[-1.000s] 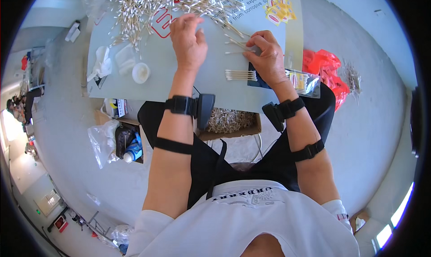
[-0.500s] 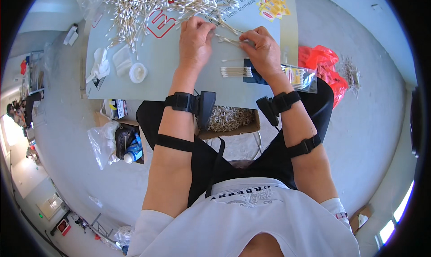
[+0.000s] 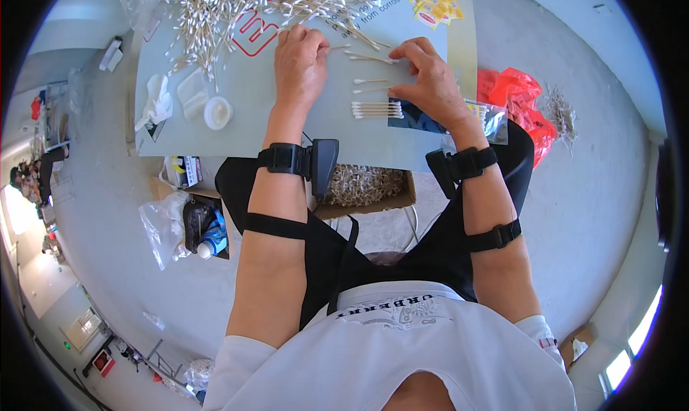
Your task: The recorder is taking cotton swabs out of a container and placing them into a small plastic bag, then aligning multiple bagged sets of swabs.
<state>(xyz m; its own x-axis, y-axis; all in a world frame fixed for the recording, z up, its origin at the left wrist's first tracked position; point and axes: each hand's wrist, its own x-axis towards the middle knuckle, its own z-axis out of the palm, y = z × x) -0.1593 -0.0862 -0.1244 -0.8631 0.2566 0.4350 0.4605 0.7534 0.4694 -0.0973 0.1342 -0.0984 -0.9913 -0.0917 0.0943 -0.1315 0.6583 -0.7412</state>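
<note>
My left hand (image 3: 300, 65) is closed, its fingertips pinching a cotton swab (image 3: 339, 47) whose white tip sticks out to the right. Opposite it, my right hand (image 3: 434, 84) has thumb and forefinger spread apart, with nothing visibly gripped. Loose cotton swabs (image 3: 369, 57) lie between the hands, one end close to my right fingertips. Just below, two single swabs (image 3: 369, 81) lie apart, above a neat row of several swabs (image 3: 377, 109). That row's right end rests on a dark blue packet (image 3: 416, 118), partly under my right wrist.
A large heap of cotton swabs (image 3: 215, 23) covers the table's far left. Yellow sachets (image 3: 438, 5) lie far right. A white round tub (image 3: 218, 113) stands near the left edge. Below are a box of swabs (image 3: 366, 188) and a red plastic bag (image 3: 520, 102).
My hands have moved apart, left hand leftward and right hand slightly right. The right fingers have spread and let go of a swab, which now lies on the table.
</note>
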